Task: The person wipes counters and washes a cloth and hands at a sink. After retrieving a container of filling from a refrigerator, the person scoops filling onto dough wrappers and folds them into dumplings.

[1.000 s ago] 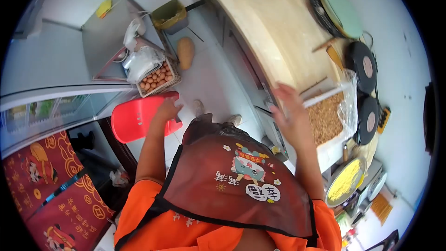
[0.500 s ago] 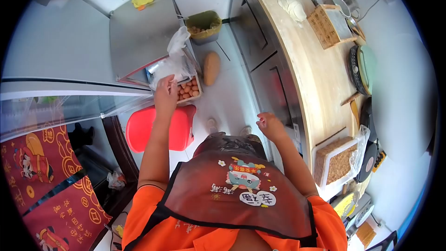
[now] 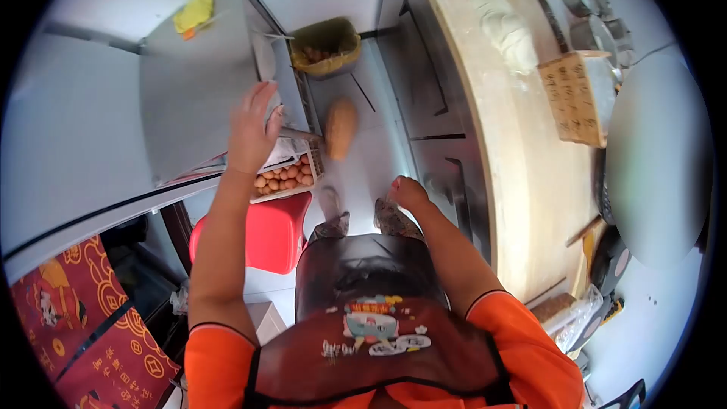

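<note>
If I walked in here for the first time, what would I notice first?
Probably the bright red stool on the floor, with brown eggs in a basket just beyond it and the left hand near them. Next, perhaps the red curtain with gold patterns at lower left, or the big orange-brown squash on the floor beside the basket.
</note>
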`<state>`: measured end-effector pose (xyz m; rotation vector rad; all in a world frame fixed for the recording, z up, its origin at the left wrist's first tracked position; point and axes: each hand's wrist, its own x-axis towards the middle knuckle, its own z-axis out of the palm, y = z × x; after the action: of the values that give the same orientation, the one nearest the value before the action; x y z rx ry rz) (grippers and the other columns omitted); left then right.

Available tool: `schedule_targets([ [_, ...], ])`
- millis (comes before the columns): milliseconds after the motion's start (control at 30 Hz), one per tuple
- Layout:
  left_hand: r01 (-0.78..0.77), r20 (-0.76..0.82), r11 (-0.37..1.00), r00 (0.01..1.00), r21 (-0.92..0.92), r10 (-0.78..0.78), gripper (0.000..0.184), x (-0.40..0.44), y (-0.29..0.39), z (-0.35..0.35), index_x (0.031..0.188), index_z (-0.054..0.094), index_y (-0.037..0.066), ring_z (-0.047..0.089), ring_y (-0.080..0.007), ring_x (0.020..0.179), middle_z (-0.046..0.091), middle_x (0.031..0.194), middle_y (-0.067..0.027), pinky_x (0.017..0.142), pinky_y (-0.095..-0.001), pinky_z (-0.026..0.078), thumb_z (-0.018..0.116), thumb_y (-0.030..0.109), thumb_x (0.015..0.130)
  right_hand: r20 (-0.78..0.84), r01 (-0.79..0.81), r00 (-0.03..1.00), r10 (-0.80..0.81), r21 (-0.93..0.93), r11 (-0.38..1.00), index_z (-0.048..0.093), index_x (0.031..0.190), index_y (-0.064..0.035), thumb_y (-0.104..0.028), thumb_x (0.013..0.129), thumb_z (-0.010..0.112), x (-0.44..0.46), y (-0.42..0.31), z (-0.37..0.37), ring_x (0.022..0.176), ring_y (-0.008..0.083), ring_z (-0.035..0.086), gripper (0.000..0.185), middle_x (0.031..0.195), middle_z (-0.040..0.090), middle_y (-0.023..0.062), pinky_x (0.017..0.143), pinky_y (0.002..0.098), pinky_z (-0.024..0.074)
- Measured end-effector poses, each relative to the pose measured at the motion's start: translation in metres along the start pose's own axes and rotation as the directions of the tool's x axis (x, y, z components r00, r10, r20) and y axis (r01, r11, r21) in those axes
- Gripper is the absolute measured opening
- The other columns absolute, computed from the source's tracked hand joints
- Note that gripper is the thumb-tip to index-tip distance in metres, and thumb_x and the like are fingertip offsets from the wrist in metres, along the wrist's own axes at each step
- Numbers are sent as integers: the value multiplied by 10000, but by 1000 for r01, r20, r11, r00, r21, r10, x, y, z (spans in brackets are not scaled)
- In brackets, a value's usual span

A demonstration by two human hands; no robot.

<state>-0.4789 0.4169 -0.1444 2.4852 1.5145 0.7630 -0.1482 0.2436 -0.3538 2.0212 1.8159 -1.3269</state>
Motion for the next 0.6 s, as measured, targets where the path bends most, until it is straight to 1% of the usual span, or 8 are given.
schedule_targets([
  [100,9,125,996,992,90,-20,526,14,-25,32,1362,461,39,456,-369,1257,480,1374,-187,1048,-485,337,603,219,889,50,-46,997,50,-78,996,651,1041,-95,-287,848,581,68,13,23,1017,321,626,281,1047,654,148,852,431,517],
  [167,-6,156,997,988,71,-6,589,16,-36,41,1395,421,10,374,-376,1347,431,1431,-199,1117,-505,249,580,296,904,-19,-229,973,231,66,971,632,1065,-106,-294,856,583,127,21,38,1054,300,623,286,1064,650,124,874,415,522],
  [233,-5,183,999,983,54,-5,661,19,-36,39,1415,399,9,322,-392,1391,398,1468,-203,1145,-519,195,553,400,905,-26,-248,968,249,31,968,625,1067,-113,-310,865,580,174,37,62,1070,296,620,286,1078,648,120,886,407,522],
  [367,-26,245,987,969,161,-15,775,17,-44,46,1459,344,31,295,-435,1402,362,1484,-251,1142,-561,150,323,617,952,-46,-307,951,306,-24,951,613,1110,-94,-318,857,624,278,63,95,1068,300,624,338,1132,637,121,890,411,518],
  [433,70,229,995,970,71,-85,798,15,-48,50,1496,280,50,276,-445,1409,353,1477,-281,1149,-555,143,313,634,953,-99,-322,942,319,-14,947,616,1130,-86,-296,846,670,328,72,110,1060,302,629,357,1148,634,121,880,415,518],
  [500,339,134,940,931,19,-339,1026,11,-35,57,1471,209,-85,215,-378,1443,229,1541,-265,1138,-536,245,474,694,859,-133,-333,935,329,-8,943,607,1140,-83,-293,855,672,380,82,122,1060,305,628,361,1159,623,126,881,420,519],
  [533,228,176,932,943,281,-283,996,12,-37,49,1481,216,-46,265,-383,1424,249,1536,-259,1122,-538,291,474,692,864,-142,-346,929,341,-8,938,601,1145,-80,-294,857,675,405,87,127,1059,308,627,366,1163,619,130,880,423,519],
  [600,108,230,935,954,337,-193,998,17,-49,66,1481,212,-48,254,-381,1428,244,1536,-262,1127,-537,273,455,698,865,-162,-347,926,341,-6,938,576,1165,-70,-310,855,688,452,101,143,1068,326,624,408,1166,597,149,870,444,524],
])
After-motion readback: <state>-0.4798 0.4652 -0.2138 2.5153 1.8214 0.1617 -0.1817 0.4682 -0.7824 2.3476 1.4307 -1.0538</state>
